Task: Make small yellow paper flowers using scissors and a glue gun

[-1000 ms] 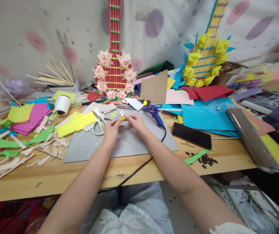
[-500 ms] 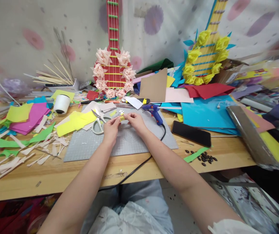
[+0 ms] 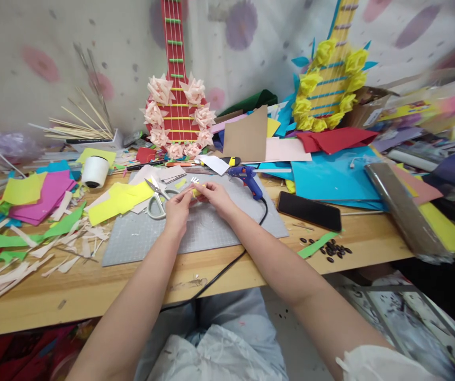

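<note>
My left hand and my right hand meet above the grey cutting mat, both pinching a small yellow paper piece between the fingertips. White-handled scissors lie on the mat just left of my left hand. A blue glue gun rests at the mat's far right corner, its black cable running toward me off the table edge.
Yellow paper sheets lie beside the scissors. A black phone, dark seeds and a green strip sit to the right. A white roll, pink sheets and paper scraps fill the left. Two paper guitars lean on the wall.
The view has shifted slightly; my hands stay together on the yellow piece, with my right fingers moved a little closer to the left ones.
</note>
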Available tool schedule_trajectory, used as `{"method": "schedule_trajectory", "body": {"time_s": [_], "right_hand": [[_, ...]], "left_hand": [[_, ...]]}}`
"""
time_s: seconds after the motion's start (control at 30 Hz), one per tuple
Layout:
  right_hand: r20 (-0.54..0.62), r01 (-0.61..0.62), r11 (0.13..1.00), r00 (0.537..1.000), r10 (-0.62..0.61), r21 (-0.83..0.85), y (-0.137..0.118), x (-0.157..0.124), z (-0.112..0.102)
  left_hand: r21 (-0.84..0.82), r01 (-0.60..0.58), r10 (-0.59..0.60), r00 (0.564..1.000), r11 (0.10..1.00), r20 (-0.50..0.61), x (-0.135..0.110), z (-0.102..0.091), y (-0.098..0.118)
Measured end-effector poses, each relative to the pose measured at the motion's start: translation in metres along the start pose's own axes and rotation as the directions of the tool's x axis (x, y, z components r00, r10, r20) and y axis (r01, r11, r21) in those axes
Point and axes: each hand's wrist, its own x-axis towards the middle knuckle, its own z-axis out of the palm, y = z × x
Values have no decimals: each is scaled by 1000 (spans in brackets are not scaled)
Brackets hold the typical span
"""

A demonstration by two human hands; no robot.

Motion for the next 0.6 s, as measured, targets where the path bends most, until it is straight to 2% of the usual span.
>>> {"method": "schedule_trajectory", "body": {"time_s": [0.2, 0.4, 0.5, 0.6], "right_hand": [[-18, 97, 995, 995, -98, -21, 7, 4, 0], [-10, 139, 988, 990, -140, -64, 9, 6, 0], [-6, 182, 973, 983, -185, -139, 8, 6, -1], [-17, 283, 911, 953, -302, -298, 7, 2, -2]], "left_hand": [[-7, 23, -23, 1000, 1000, 4, 1, -1, 1], [-10, 56, -56, 998, 998, -22, 1, -1, 1], [-17, 71, -71, 997, 997, -38, 1, -1, 1], [-8, 77, -77, 995, 997, -59, 2, 0, 2]]}}
